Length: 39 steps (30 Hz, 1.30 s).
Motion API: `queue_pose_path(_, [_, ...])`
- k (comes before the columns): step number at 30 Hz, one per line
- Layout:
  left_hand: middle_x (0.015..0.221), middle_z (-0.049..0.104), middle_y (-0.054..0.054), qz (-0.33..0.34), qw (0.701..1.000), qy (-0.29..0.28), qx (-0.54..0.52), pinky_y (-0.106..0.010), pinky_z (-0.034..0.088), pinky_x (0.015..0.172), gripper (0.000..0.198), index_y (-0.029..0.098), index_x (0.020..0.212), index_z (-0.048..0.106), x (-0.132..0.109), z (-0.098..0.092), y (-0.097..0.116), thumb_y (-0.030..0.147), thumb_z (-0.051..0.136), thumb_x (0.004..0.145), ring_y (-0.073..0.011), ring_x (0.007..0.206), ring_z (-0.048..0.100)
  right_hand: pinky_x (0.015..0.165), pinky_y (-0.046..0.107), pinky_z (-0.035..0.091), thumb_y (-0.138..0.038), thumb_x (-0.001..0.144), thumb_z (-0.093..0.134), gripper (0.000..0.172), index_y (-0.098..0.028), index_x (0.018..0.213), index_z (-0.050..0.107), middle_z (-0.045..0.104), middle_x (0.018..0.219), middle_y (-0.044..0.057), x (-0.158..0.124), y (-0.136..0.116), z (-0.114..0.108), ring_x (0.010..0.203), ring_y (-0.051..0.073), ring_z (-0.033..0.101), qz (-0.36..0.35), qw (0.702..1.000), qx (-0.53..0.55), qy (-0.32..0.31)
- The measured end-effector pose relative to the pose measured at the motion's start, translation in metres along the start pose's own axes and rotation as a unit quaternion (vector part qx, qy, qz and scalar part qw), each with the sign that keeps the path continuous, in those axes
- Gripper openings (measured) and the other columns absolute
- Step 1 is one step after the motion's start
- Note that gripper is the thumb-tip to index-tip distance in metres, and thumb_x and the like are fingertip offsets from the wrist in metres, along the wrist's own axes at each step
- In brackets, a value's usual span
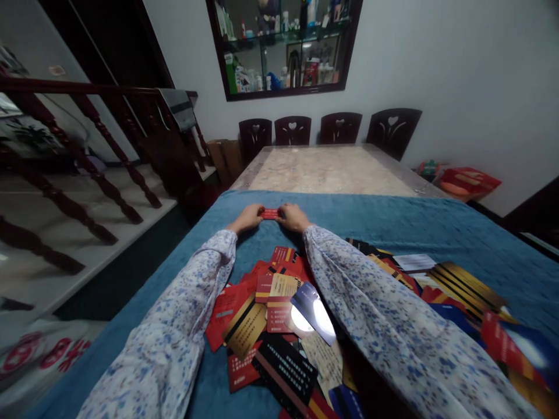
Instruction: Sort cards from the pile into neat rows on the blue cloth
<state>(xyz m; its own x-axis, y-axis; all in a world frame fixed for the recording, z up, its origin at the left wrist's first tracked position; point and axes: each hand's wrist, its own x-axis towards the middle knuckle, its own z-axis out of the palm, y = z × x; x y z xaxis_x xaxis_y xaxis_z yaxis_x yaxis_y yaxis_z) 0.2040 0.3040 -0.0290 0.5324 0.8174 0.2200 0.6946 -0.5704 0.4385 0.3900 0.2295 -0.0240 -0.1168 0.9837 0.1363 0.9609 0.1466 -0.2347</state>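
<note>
Both arms reach forward over a blue cloth (345,212). A small red card (271,214) lies between my hands near the cloth's far side; whether it is one card or a stack I cannot tell. My left hand (248,218) grips its left end with curled fingers. On its right end, my right hand (293,217) is closed in the same way. Between my forearms spreads a loose pile of cards, with a gold card (245,326), a black card (286,372) and a silver-blue card (313,311) among red ones.
Right of my right arm lies another heap of cards (465,285). Beyond the cloth, the bare stone-patterned tabletop (323,169) extends to several dark chairs (292,131). A wooden railing (87,116) runs along the left. A white plastic bag (43,361) is at the lower left.
</note>
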Motion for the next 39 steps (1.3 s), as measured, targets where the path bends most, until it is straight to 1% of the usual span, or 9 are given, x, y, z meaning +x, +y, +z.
queue_pose_path(8, [0.091, 0.078, -0.008, -0.015, 1.0, 0.005, -0.006, -0.034, 0.055, 0.091, 0.028, 0.017, 0.093, 0.077, -0.001, 0.001, 0.0, 0.011, 0.065, 0.068, -0.0262, 0.092, 0.071, 0.096, 0.033, 0.046, -0.041, 0.1, 0.056, 0.037, -0.018, 0.125, 0.072, 0.069, 0.133, 0.014, 0.001, 0.0, 0.005, 0.117, 0.027, 0.061, 0.017, 1.0, -0.002, -0.004])
queue_pose_path(15, [0.093, 0.078, -0.011, -0.004, 1.0, 0.006, 0.012, -0.036, 0.054, 0.095, 0.031, 0.015, 0.09, 0.079, -0.003, 0.004, 0.002, 0.008, 0.06, 0.068, -0.0272, 0.094, 0.07, 0.097, 0.038, 0.047, -0.041, 0.101, 0.053, 0.035, -0.02, 0.123, 0.072, 0.066, 0.134, 0.016, -0.001, -0.002, 0.005, 0.121, 0.029, 0.059, 0.025, 1.0, -0.006, -0.005])
queue_pose_path(17, [0.097, 0.077, -0.011, 0.001, 1.0, 0.009, 0.019, -0.037, 0.053, 0.098, 0.033, 0.014, 0.092, 0.079, -0.004, 0.004, 0.003, 0.008, 0.059, 0.067, -0.0274, 0.098, 0.069, 0.098, 0.038, 0.047, -0.04, 0.101, 0.053, 0.035, -0.019, 0.122, 0.072, 0.067, 0.132, 0.016, -0.001, -0.002, 0.006, 0.12, 0.029, 0.06, 0.021, 1.0, -0.008, -0.006])
queue_pose_path(20, [0.107, 0.076, -0.012, 0.006, 0.999, 0.017, 0.029, -0.038, 0.05, 0.105, 0.038, 0.014, 0.1, 0.078, -0.007, 0.003, 0.003, 0.009, 0.058, 0.068, -0.0276, 0.108, 0.067, 0.1, 0.037, 0.046, -0.038, 0.101, 0.053, 0.035, -0.017, 0.123, 0.071, 0.068, 0.13, 0.017, 0.001, 0.0, 0.007, 0.119, 0.027, 0.06, 0.012, 1.0, -0.011, -0.007])
queue_pose_path(23, [0.116, 0.073, -0.015, 0.01, 0.998, 0.018, 0.053, -0.038, 0.05, 0.106, 0.041, 0.012, 0.106, 0.078, -0.011, 0.001, 0.005, 0.009, 0.058, 0.071, -0.0285, 0.111, 0.067, 0.1, 0.035, 0.046, -0.036, 0.101, 0.054, 0.034, -0.017, 0.123, 0.07, 0.067, 0.13, 0.016, 0.002, 0.002, 0.007, 0.119, 0.027, 0.06, 0.004, 1.0, -0.012, -0.009])
queue_pose_path(27, [0.119, 0.071, -0.017, 0.014, 0.997, 0.016, 0.07, -0.039, 0.051, 0.106, 0.041, 0.011, 0.106, 0.078, -0.016, -0.001, 0.009, 0.008, 0.057, 0.071, -0.0308, 0.113, 0.067, 0.099, 0.033, 0.047, -0.03, 0.097, 0.058, 0.031, -0.015, 0.122, 0.07, 0.067, 0.127, 0.017, 0.0, 0.003, 0.003, 0.117, 0.026, 0.062, -0.01, 1.0, -0.009, -0.011])
queue_pose_path(30, [0.12, 0.07, -0.018, 0.013, 0.998, 0.026, 0.058, -0.04, 0.051, 0.108, 0.041, 0.011, 0.105, 0.079, -0.02, -0.002, 0.012, 0.008, 0.058, 0.07, -0.0317, 0.113, 0.067, 0.097, 0.031, 0.047, -0.026, 0.096, 0.058, 0.034, -0.013, 0.126, 0.069, 0.066, 0.129, 0.019, -0.005, 0.003, -0.002, 0.116, 0.026, 0.063, -0.019, 1.0, -0.007, -0.011])
queue_pose_path(34, [0.126, 0.069, -0.017, 0.028, 0.998, 0.031, 0.049, -0.041, 0.049, 0.112, 0.038, 0.012, 0.107, 0.078, -0.03, -0.002, 0.018, 0.011, 0.06, 0.073, -0.0319, 0.117, 0.066, 0.097, 0.031, 0.047, -0.027, 0.095, 0.059, 0.04, -0.016, 0.133, 0.066, 0.066, 0.131, 0.018, -0.016, 0.003, -0.01, 0.117, 0.026, 0.064, -0.034, 0.999, -0.008, -0.014])
queue_pose_path(39, [0.136, 0.064, -0.018, 0.056, 0.997, 0.009, 0.058, -0.043, 0.045, 0.117, 0.039, 0.012, 0.113, 0.076, -0.046, -0.001, 0.028, 0.011, 0.059, 0.078, -0.0324, 0.126, 0.062, 0.097, 0.033, 0.047, -0.029, 0.095, 0.059, 0.042, -0.019, 0.136, 0.066, 0.067, 0.134, 0.015, -0.031, 0.005, -0.018, 0.118, 0.027, 0.063, -0.053, 0.998, -0.02, -0.02])
